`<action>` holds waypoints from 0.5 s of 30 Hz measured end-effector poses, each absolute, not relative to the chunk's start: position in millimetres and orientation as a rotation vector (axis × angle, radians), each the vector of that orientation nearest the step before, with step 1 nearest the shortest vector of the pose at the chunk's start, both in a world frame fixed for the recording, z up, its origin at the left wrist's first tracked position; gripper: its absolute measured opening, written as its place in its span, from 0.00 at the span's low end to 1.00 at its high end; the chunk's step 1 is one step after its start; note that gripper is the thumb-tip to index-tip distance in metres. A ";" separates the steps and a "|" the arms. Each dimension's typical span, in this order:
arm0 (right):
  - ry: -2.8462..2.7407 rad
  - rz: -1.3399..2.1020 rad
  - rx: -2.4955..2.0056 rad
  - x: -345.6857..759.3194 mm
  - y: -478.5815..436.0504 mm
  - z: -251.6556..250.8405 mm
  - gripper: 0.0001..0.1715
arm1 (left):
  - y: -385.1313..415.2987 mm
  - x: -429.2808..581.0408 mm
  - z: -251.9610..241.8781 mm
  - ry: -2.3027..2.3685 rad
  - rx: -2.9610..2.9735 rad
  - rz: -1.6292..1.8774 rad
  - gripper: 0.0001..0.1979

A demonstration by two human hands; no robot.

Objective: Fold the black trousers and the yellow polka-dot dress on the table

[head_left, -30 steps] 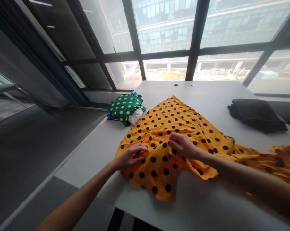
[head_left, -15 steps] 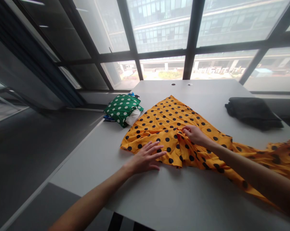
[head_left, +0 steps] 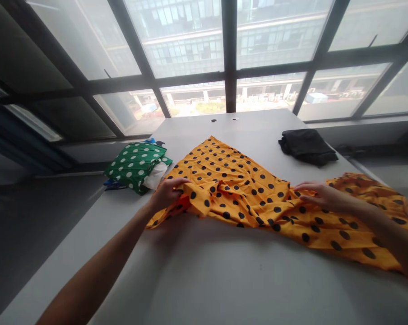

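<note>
An orange garment with black polka dots lies spread and wrinkled over the white table, its wide flared part at the left and a bunched part at the right. My left hand pinches its near-left edge and lifts a fold a little off the table; the fingertips are partly hidden by cloth. Over the garment's middle right, my right hand is open, fingers stretched to the left and the fingertips at the cloth. I cannot tell whether it presses on it.
On the left edge of the white table sits a pile with a green white-dotted cloth on top and a white piece beside it. A folded black cloth lies at the back right. Large windows stand behind the table.
My left hand has gone from lying spread on the garment to gripping its edge, raising a fold. My right hand has let go of the middle and moved right. The view has turned right.
</note>
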State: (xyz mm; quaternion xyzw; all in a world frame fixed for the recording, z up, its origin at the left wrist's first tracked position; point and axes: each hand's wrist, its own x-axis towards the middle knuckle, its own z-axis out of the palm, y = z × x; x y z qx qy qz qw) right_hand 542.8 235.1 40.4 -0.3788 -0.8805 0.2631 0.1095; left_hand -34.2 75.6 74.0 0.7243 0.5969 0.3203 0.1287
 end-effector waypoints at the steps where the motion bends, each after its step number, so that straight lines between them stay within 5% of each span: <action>1: -2.609 0.795 -1.112 548.6 232.9 38.9 0.26 | 87.5 -41.8 84.0 1.748 1.988 0.983 0.17; 7: -2.672 0.792 -1.173 548.3 229.5 26.0 0.16 | 163.5 -72.9 133.5 1.563 1.474 1.286 0.17; 15: -2.464 0.807 -1.377 555.4 230.0 26.5 0.24 | 261.4 -96.7 168.6 1.646 1.527 1.379 0.22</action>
